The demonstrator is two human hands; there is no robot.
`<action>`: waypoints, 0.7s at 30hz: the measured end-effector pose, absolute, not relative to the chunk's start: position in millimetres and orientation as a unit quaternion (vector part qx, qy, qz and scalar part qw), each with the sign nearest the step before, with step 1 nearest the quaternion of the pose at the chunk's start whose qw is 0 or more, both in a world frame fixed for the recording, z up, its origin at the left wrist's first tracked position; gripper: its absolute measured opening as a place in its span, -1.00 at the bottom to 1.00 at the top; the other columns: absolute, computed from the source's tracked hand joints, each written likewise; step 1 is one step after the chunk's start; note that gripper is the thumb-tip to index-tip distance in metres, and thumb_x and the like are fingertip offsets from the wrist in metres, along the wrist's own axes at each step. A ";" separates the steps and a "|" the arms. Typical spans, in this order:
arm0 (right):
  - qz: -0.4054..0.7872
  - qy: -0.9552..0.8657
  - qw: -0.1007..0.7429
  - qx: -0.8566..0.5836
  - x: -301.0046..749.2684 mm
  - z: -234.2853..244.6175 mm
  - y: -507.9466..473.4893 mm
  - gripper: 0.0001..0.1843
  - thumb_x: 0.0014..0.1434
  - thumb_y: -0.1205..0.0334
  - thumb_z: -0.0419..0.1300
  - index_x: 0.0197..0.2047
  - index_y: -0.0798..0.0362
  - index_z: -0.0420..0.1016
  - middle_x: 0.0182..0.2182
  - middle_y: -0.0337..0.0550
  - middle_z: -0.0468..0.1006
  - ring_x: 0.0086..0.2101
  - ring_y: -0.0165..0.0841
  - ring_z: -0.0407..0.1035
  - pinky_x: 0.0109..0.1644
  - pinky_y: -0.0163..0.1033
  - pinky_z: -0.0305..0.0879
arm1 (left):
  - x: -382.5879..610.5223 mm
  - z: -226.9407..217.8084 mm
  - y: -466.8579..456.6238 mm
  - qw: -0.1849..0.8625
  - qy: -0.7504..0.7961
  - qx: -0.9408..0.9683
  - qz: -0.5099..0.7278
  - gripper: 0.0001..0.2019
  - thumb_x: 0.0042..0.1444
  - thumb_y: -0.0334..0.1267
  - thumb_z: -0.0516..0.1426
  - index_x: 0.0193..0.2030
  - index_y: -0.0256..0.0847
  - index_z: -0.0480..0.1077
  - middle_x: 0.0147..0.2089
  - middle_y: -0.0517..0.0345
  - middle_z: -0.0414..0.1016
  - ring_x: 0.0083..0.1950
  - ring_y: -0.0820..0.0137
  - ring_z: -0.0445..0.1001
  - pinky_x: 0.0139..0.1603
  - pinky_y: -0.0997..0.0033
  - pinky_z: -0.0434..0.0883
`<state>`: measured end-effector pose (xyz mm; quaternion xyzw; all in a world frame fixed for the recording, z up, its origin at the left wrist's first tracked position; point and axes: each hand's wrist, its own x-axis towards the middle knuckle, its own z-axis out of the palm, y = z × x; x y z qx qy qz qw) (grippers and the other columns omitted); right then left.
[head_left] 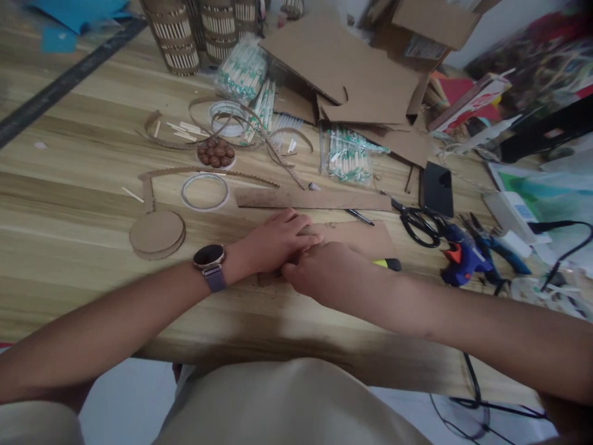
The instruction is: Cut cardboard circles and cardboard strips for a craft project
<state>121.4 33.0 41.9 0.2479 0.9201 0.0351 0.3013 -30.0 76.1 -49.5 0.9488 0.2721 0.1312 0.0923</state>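
Observation:
In the middle of the table my left hand (282, 238), with a watch (210, 258) on the wrist, is curled with its fingers together. My right hand (319, 266) is closed in a fist right against it. Whatever lies between them is covered by the fingers. A brown cardboard edge (269, 279) shows below the hands. Behind them lies a flat cardboard sheet (365, 238), with a black pen (359, 217) at its back edge. A long cardboard strip (310, 199) stretches across just beyond. A yellow and black tool (389, 264) lies partly behind my right forearm.
To the left sit stacked cardboard discs (157, 233) and a tape roll (205, 191). Farther back are brown balls (215, 152), bagged sticks (349, 154) and cardboard sheets (343, 55). Scissors (419, 225), a phone (437, 188), a blue glue gun (463, 256) and pliers (498, 244) lie right.

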 end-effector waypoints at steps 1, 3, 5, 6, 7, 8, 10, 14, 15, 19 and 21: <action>0.033 0.919 0.305 0.247 120.2 42.9 32.9 -0.65 0.24 0.54 0.07 -0.05 0.08 0.60 -0.25 0.12 0.70 -0.28 -0.12 0.62 -0.42 -0.24 0.35 | -30.3 -49.3 76.1 0.092 0.272 0.949 0.131 -0.63 0.37 -0.33 0.07 0.26 -0.09 0.42 0.18 -0.12 0.36 0.13 0.10 0.26 0.18 0.06 0.34; 0.032 0.917 0.309 0.251 119.8 43.6 32.6 -0.63 0.24 0.54 0.08 -0.02 0.08 0.60 -0.26 0.12 0.69 -0.27 -0.12 0.62 -0.41 -0.25 0.36 | -30.5 -48.9 76.1 0.092 0.271 0.949 0.131 -0.63 0.36 -0.34 0.08 0.26 -0.09 0.42 0.18 -0.11 0.36 0.13 0.11 0.26 0.19 0.07 0.33; 0.032 0.915 0.313 0.254 122.5 42.8 32.8 -0.64 0.23 0.54 0.08 -0.03 0.07 0.60 -0.28 0.09 0.69 -0.28 -0.12 0.61 -0.42 -0.26 0.34 | -30.3 -48.6 76.0 0.092 0.270 0.949 0.131 -0.64 0.37 -0.33 0.08 0.26 -0.09 0.42 0.18 -0.11 0.36 0.13 0.11 0.26 0.19 0.08 0.33; 0.035 0.916 0.309 0.255 125.0 42.0 33.0 -0.64 0.23 0.55 0.08 -0.04 0.07 0.59 -0.28 0.08 0.69 -0.28 -0.12 0.61 -0.43 -0.26 0.33 | -30.2 -48.5 75.9 0.091 0.270 0.950 0.130 -0.64 0.37 -0.31 0.07 0.26 -0.10 0.43 0.17 -0.12 0.36 0.12 0.12 0.26 0.18 0.09 0.34; 0.037 0.917 0.303 0.256 128.0 41.2 33.4 -0.65 0.23 0.54 0.09 -0.06 0.07 0.59 -0.26 0.08 0.69 -0.28 -0.12 0.61 -0.45 -0.26 0.31 | -29.9 -48.6 75.8 0.089 0.271 0.950 0.130 -0.65 0.38 -0.30 0.07 0.26 -0.10 0.43 0.16 -0.12 0.37 0.11 0.12 0.27 0.17 0.08 0.34; 0.036 0.918 0.299 0.258 131.3 40.3 33.7 -0.66 0.23 0.54 0.09 -0.06 0.08 0.59 -0.25 0.08 0.69 -0.29 -0.12 0.61 -0.46 -0.27 0.29 | -29.7 -48.7 75.7 0.084 0.272 0.950 0.129 -0.65 0.38 -0.29 0.07 0.26 -0.10 0.43 0.15 -0.13 0.37 0.09 0.11 0.27 0.16 0.08 0.35; 0.030 0.918 0.292 0.265 137.8 39.2 34.3 -0.66 0.24 0.53 0.08 -0.04 0.09 0.58 -0.26 0.07 0.69 -0.31 -0.13 0.61 -0.50 -0.27 0.23 | -29.4 -49.0 75.4 0.073 0.274 0.951 0.127 -0.65 0.39 -0.27 0.05 0.26 -0.10 0.44 0.13 -0.14 0.38 0.06 0.11 0.27 0.14 0.06 0.36; 0.021 0.900 0.321 0.293 150.1 38.4 34.1 -0.60 0.24 0.55 0.06 0.04 0.09 0.55 -0.38 -0.02 0.68 -0.37 -0.16 0.59 -0.54 -0.27 0.10 | -30.1 -49.3 74.6 0.056 0.265 0.954 0.131 -0.63 0.42 -0.28 -0.01 0.27 -0.13 0.42 0.12 -0.16 0.38 0.05 0.10 0.27 0.13 0.06 0.36; 0.018 0.894 0.331 0.302 154.3 37.8 34.3 -0.59 0.24 0.55 0.06 0.07 0.08 0.54 -0.38 -0.03 0.68 -0.39 -0.17 0.58 -0.54 -0.26 0.07 | -30.4 -49.4 74.4 0.052 0.264 0.954 0.133 -0.63 0.42 -0.31 -0.03 0.27 -0.14 0.42 0.12 -0.16 0.37 0.05 0.11 0.26 0.12 0.08 0.36; -0.010 0.887 0.317 0.335 182.5 33.9 40.2 -0.54 0.27 0.49 0.10 0.17 -0.02 0.50 -0.38 -0.13 0.68 -0.44 -0.25 0.55 -0.53 -0.25 -0.05 | -30.4 -49.8 73.7 0.034 0.267 0.953 0.142 -0.62 0.41 -0.37 -0.03 0.26 -0.13 0.43 0.10 -0.12 0.37 0.03 0.13 0.25 0.10 0.12 0.35; -0.029 0.891 0.296 0.344 199.5 33.9 45.6 -0.62 0.29 0.42 0.13 0.10 -0.08 0.55 -0.40 -0.17 0.67 -0.45 -0.30 0.53 -0.50 -0.24 -0.12 | -29.5 -49.7 73.1 0.027 0.269 0.952 0.144 -0.64 0.41 -0.35 -0.01 0.25 -0.14 0.43 0.08 -0.11 0.37 0.02 0.14 0.26 0.11 0.12 0.35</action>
